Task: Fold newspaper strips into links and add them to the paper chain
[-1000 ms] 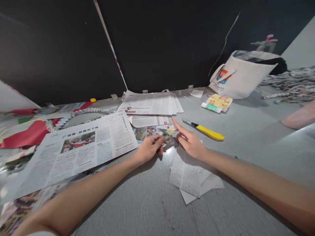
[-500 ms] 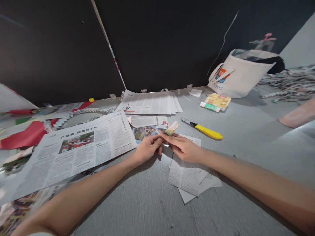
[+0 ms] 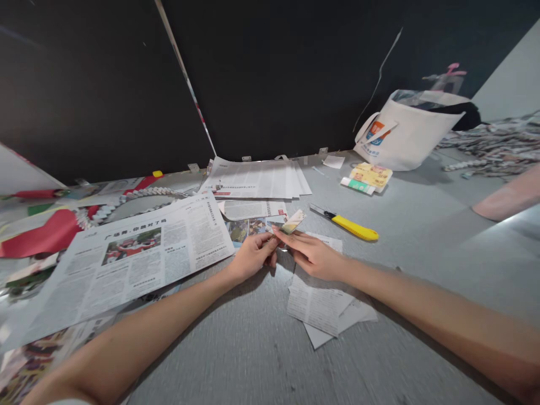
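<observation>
My left hand [image 3: 254, 254] and my right hand [image 3: 317, 256] meet over the middle of the grey surface. Between their fingertips is a small folded strip of newspaper [image 3: 294, 220], its printed end sticking up and to the right. The left thumb and fingers are closed on its lower end, while the right fingers pinch it from the other side; part of the strip is hidden by them. Cut newspaper pieces [image 3: 318, 304] lie beneath and in front of my right hand. A yellow utility knife [image 3: 354, 226], blade out, rests beyond that hand to the right.
Left lies a large newspaper sheet [image 3: 139, 253], near red paper [image 3: 46, 232] and a folded-paper chain [image 3: 113, 205]. More newspapers [image 3: 253, 175] are stacked at the back by a dark panel. Back right are yellow packets [image 3: 371, 174], a white bag [image 3: 407, 132] and heaped paper strips [image 3: 498, 143].
The view has shifted slightly, moving objects on the right a little leftward. Both hands keep nearly the same hold on the paper strip.
</observation>
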`<state>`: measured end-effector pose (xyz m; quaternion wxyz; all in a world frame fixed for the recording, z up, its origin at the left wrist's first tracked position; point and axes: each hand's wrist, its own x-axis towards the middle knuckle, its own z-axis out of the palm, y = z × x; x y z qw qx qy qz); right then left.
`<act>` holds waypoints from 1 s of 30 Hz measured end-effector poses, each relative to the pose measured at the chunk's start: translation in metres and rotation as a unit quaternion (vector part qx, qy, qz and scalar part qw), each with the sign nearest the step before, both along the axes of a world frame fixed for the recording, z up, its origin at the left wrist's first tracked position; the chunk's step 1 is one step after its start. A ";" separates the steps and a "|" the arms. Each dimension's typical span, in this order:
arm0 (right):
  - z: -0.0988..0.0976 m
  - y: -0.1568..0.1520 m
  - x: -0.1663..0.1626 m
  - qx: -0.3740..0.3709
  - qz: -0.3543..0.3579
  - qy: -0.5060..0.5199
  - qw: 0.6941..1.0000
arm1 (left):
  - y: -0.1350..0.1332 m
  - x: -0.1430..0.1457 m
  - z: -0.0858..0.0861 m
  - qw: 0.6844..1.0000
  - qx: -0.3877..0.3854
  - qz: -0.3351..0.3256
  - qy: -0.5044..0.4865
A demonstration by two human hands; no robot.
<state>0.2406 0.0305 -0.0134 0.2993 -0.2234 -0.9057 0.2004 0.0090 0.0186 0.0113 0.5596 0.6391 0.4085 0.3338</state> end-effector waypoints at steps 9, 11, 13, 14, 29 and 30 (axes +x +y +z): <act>0.000 -0.001 0.000 -0.001 -0.007 -0.008 1.000 | 0.000 0.000 -0.001 1.000 -0.001 0.003 -0.002; -0.001 0.000 0.000 0.002 -0.004 -0.008 1.000 | 0.000 0.000 -0.002 1.000 -0.003 0.004 -0.005; -0.002 0.000 0.000 0.004 -0.003 -0.008 1.000 | 0.000 0.000 -0.002 1.000 -0.005 0.006 -0.006; -0.002 0.000 0.000 0.004 -0.004 -0.008 1.000 | 0.000 0.000 -0.002 1.000 -0.005 0.006 -0.007; 0.000 -0.001 -0.001 0.001 -0.007 -0.010 1.000 | -0.001 0.000 -0.001 1.000 -0.004 0.011 -0.001; 0.000 -0.001 -0.001 0.000 -0.007 -0.009 1.000 | -0.001 0.000 -0.001 1.000 -0.006 0.014 -0.004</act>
